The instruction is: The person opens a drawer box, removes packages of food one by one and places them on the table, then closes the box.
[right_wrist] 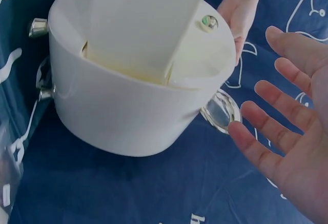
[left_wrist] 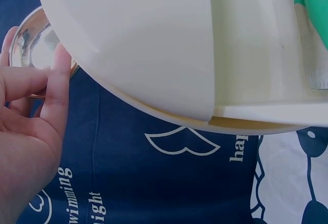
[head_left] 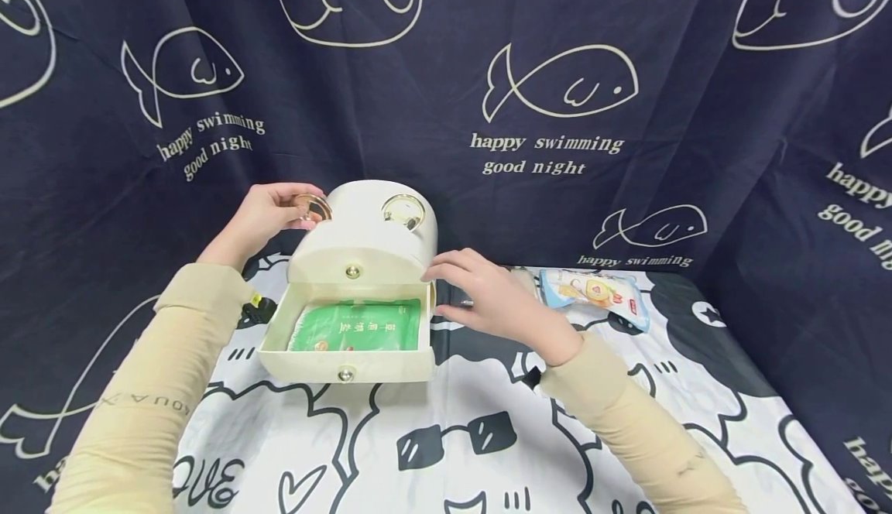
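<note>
A cream-white cabinet (head_left: 362, 245) with a rounded top stands near the back cloth. Its lower drawer (head_left: 390, 367) is pulled out, and a green packet (head_left: 372, 324) lies inside. The upper drawer front, with a small metal knob (head_left: 353, 272), is closed. On the cabinet's upper left is a shiny round gold disc (head_left: 317, 206), which my left hand (head_left: 268, 216) pinches at its edge. A matching disc (head_left: 404, 210) sits at the upper right. My right hand (head_left: 498, 297) is beside the cabinet's right side, fingers spread and relaxed; whether the fingertips touch is unclear.
A blue-and-white snack bag (head_left: 595, 296) lies on the table to the right, behind my right hand. A small black object (head_left: 259, 309) sits left of the cabinet. A dark blue printed curtain (head_left: 557, 189) hangs behind; a white patterned cloth (head_left: 557, 467) covers the table.
</note>
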`<act>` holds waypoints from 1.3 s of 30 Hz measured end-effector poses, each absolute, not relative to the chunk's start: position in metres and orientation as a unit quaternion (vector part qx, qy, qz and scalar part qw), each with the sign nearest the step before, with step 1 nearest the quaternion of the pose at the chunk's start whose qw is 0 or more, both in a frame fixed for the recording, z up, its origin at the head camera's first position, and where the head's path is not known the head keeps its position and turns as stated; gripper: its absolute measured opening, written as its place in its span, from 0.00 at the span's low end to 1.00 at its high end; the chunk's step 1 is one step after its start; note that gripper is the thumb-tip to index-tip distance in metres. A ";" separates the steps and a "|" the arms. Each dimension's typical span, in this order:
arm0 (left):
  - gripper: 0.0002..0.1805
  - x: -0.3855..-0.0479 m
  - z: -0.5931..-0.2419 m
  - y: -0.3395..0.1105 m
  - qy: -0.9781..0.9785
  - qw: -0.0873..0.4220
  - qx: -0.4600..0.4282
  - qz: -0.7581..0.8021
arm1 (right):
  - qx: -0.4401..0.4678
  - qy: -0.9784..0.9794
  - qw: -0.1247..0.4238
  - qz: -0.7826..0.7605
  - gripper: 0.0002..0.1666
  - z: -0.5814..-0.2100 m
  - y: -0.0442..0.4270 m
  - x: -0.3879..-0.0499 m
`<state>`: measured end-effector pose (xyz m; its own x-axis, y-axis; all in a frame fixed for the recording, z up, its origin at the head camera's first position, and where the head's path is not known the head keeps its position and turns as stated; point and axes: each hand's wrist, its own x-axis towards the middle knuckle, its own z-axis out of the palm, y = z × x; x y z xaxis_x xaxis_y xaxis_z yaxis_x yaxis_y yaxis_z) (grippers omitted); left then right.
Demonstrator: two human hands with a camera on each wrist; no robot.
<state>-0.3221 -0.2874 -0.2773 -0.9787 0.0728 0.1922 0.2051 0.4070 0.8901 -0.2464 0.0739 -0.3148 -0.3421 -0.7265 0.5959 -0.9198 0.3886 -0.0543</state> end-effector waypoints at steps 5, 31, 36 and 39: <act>0.16 -0.322 -0.277 -0.288 -0.839 0.063 -0.083 -0.534 | 0.521 -0.794 0.247 0.194 0.23 -0.318 0.063 -0.247; 0.17 -0.323 -0.278 -0.288 -0.832 0.059 -0.092 -0.544 | 0.574 -0.791 0.187 0.101 0.33 -0.328 0.018 -0.250; 0.17 -0.322 -0.277 -0.287 -0.836 0.063 -0.092 -0.537 | 0.568 -0.806 0.166 0.029 0.34 -0.330 0.010 -0.251; 0.17 -0.322 -0.277 -0.287 -0.839 0.062 -0.091 -0.533 | 0.565 -0.809 0.161 -0.012 0.34 -0.331 0.005 -0.251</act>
